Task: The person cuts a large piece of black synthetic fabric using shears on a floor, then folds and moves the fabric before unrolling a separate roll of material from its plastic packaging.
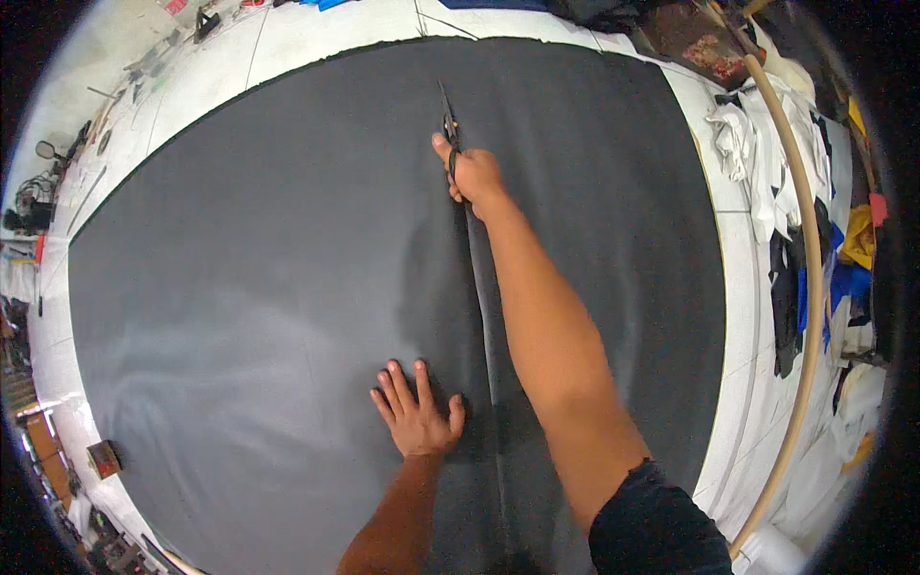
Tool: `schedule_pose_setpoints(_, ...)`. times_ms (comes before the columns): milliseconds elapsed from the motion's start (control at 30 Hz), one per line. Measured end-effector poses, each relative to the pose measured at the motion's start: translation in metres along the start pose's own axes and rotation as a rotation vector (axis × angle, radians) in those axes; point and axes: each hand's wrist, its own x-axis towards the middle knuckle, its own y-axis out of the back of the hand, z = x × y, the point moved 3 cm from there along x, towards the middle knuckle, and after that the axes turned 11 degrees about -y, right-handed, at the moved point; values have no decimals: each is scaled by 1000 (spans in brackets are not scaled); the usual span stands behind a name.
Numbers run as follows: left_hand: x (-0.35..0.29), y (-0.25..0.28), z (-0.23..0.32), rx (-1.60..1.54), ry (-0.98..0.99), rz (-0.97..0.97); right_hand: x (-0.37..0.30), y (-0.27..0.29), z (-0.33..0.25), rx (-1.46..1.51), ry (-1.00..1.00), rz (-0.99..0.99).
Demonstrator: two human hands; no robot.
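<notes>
A large dark grey sheet of smooth material [249, 230] is spread over a white tiled surface. My right hand [475, 178] grips a pair of black-handled scissors [449, 123] far out on the sheet, the blades pointing away from me. Behind the scissors a long cut line [487, 355] runs back toward me, with the edges lying close together. Flat on the sheet, left of that line and nearer to me, rests my left hand [418, 418], its fingers spread and holding nothing.
A small box-like block [103, 460] sits at the sheet's left edge. Along the right curves a long tan tube [813, 287], beside white cloth scraps [757, 144] and piled fabric. Tools and assorted clutter line the far left, and a mirror-like round object [45, 149] stands there.
</notes>
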Motion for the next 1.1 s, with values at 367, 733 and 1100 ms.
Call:
schedule_pose_setpoints(367,-4,-1,0,-34,14,-26,99,-17,-78,17,96,-23)
schedule_pose_setpoints(733,-2,5,-12,-3,-1,56,-213,89,185,159,267,326)
schedule_pose_setpoints(1100,-18,-23,8,150,-107,135,-530,224,446,-594,-50,926)
